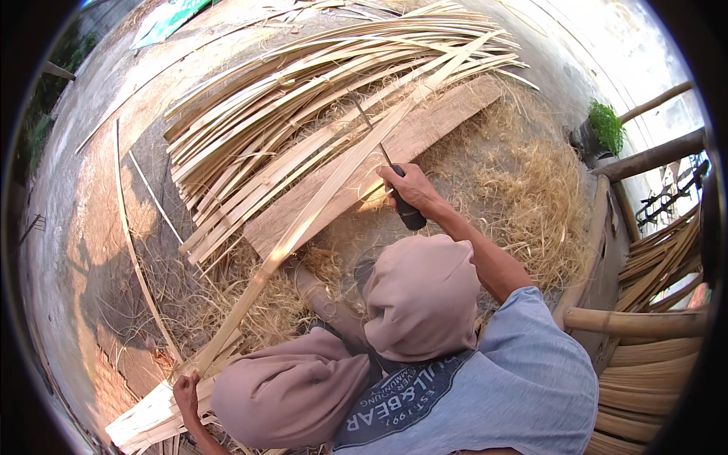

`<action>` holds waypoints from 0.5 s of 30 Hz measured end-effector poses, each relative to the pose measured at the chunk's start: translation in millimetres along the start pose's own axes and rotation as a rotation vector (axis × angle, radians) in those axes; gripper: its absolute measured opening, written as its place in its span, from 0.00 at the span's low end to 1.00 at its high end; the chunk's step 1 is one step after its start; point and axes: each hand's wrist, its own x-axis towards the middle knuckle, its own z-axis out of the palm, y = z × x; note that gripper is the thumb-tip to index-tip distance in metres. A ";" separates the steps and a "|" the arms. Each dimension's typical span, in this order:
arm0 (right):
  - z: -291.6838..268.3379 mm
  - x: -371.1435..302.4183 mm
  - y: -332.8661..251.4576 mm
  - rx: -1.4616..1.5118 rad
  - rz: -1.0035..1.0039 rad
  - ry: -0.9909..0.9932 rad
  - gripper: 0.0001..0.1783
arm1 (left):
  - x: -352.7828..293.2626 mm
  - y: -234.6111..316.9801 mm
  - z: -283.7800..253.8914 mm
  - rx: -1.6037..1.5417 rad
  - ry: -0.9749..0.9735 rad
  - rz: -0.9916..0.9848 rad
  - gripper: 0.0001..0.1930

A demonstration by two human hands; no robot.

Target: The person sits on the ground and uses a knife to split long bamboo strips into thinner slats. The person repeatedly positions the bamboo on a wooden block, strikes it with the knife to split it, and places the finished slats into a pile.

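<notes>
A long, pale bamboo strip [258, 282] runs slantwise from the near left up to the far right, across a wide wooden board [447, 121]. My left hand [186, 394] is closed around its near end, low on the left. In my right hand [413, 189] is a knife [410, 215] with a thick black handle. Its narrow blade points away and to the left, crossing the strip above the board. Whether the edge touches the strip, I cannot tell.
Beyond the board lies a broad pile of split strips [265, 114]. Curly shavings [531, 197] cover the ground to the right. More pale strips [144, 417] lie beside my left hand. Bamboo poles [637, 322] and bundled strips [652, 387] stand at right, below a green plant [607, 127].
</notes>
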 end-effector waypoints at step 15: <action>-8.8 13.1 33.3 0.497 0.095 0.409 0.30 | 7.0 335.6 207.9 0.126 0.011 0.236 0.41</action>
